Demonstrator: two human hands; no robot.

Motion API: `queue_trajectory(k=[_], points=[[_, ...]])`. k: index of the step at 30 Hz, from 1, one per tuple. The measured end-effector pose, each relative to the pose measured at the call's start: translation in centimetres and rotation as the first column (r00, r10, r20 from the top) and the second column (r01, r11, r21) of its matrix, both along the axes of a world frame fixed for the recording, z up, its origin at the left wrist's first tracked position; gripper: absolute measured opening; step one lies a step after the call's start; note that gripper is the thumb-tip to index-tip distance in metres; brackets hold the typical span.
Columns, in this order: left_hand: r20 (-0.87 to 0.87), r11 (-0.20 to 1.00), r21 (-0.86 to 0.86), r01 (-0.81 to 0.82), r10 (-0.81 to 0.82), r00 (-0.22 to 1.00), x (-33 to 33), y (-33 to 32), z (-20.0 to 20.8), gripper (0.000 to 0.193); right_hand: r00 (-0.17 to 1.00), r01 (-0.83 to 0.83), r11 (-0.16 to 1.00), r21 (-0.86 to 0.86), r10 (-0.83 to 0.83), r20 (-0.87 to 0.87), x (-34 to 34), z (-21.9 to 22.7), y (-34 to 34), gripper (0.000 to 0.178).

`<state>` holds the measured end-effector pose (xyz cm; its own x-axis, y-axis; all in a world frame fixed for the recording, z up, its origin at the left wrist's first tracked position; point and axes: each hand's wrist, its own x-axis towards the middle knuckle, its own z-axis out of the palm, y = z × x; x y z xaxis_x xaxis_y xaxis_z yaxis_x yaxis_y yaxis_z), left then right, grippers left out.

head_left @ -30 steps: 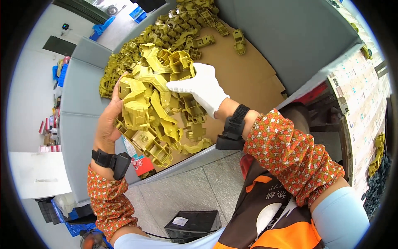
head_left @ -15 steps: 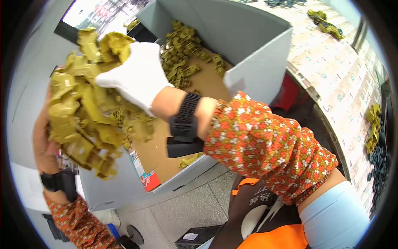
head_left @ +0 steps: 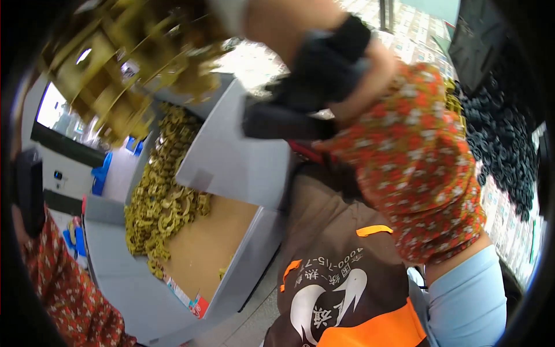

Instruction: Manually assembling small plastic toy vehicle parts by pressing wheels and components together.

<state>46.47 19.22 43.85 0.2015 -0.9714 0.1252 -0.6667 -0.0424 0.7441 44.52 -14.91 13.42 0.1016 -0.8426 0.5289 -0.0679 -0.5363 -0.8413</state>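
A large, blurred bundle of olive-yellow moulded plastic parts hangs raised at the upper left, between my two hands. My right hand wears a white glove; only its edge shows at the top, with its fingers hidden behind or beyond the parts. Of my left hand just a dark sliver is visible at the left rim, beside the bundle. Both wrists carry black straps with a black device. Below the bundle stands a grey-walled box with a brown bottom, where a heap of similar olive-yellow parts lies along its left side.
On the right, a table with a patterned top bears a pile of dark ring-like parts and a few yellow ones. A red and white card lies in the box's near corner. Blue objects stand beyond the box.
Both hands have lifted the bundle up, out from over the box's near part. My view has turned right, so the box now sits lower left and more of the dark pile shows.
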Motion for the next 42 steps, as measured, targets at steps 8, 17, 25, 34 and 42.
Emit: queue_trajectory(k=[8,17,25,34,42], points=[[-0.62,0.75,0.142,0.646,-0.441,0.649,-28.9,-31.3,-17.4,0.048,0.843,0.498,0.852,-0.159,-0.519,-0.143,-48.8,-13.5,-3.7,0.023],[-0.77,0.665,0.08,0.743,-0.432,0.47,-35.3,-42.0,-35.7,0.092,0.843,0.487,0.857,0.166,-0.412,-0.346,-57.1,-11.4,-0.4,0.06],[-0.721,0.928,0.155,0.338,-0.128,0.681,-32.0,-47.2,-47.2,0.057,0.684,0.534,0.84,0.098,-0.361,-0.634,-61.4,-9.7,1.8,0.069],[-0.541,0.981,0.082,0.178,-0.106,0.834,-29.3,-45.9,-46.5,0.036,0.667,0.624,0.779,-0.067,-0.574,-0.475,-71.9,-10.4,11.8,0.044],[-0.57,0.996,-0.033,0.077,-0.082,0.818,-28.2,-41.3,-40.2,0.031,0.441,0.847,0.523,0.095,-0.594,-0.673,-80.0,-14.3,21.9,0.014]])
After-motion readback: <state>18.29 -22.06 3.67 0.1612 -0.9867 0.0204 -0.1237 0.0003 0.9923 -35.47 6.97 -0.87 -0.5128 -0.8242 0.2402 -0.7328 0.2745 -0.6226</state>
